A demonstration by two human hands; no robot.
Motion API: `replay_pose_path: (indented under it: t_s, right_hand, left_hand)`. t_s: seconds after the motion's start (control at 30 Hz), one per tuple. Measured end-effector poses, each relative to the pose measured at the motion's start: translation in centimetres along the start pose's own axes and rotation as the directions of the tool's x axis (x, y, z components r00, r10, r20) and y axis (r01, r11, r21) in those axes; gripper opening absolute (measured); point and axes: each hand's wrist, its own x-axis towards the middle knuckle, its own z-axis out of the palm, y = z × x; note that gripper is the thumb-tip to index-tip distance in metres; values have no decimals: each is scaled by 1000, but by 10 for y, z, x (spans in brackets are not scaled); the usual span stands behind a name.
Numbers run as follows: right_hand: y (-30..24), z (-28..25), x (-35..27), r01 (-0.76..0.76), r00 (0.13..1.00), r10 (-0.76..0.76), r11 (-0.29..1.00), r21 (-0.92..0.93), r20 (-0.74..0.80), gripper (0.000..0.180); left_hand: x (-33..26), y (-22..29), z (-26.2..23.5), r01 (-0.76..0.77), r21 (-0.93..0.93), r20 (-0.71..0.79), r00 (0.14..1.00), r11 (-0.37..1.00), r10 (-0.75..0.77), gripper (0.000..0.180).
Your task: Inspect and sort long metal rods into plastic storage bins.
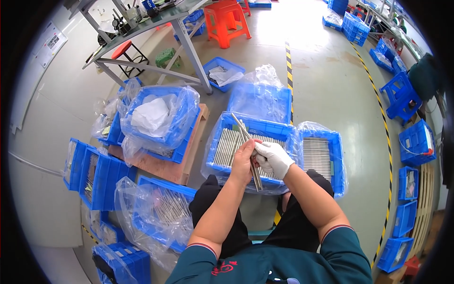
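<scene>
Several thin metal rods (242, 127) are held in a slanting bundle above a blue crate (269, 127) between my knees. My bare left hand (243, 161) is closed around the rods near their middle. Against it sits my right hand (274, 158), in a white glove, with its fingers curled on the same bundle. Some rod ends fan apart above the hands, and others stick out below. Inside the plastic-lined crate, rows of similar rods (226, 146) lie side by side. My hands hide part of these rows.
At right stands another blue crate (336, 151) of rods. A bagged crate (189, 111) rests on a wooden pallet (194, 142) at left; below it, loose rods (172, 208) lie under plastic. Farther off are a workbench (146, 28), an orange stool (224, 21) and striped floor tape (289, 66).
</scene>
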Motion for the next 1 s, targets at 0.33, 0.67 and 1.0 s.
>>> replay_pose_path:
  t_s: [0.33, 0.67, 1.0]
  right_hand:
    - [-35, -29, 22, 23, 981, -98, 918, -396, -170, 38]
    - [-34, -139, 80, 446, 665, -350, 895, -25, -660, 33]
    - [-13, -50, 20, 12, 939, -189, 852, -523, -287, 41]
  left_hand:
    - [-5, -9, 2, 226, 329, 84, 960, 917, -267, 30]
    - [-19, -18, 15, 432, 223, 193, 859, 874, -474, 31]
    - [-13, -7, 6, 313, -2, 281, 912, 950, -300, 37]
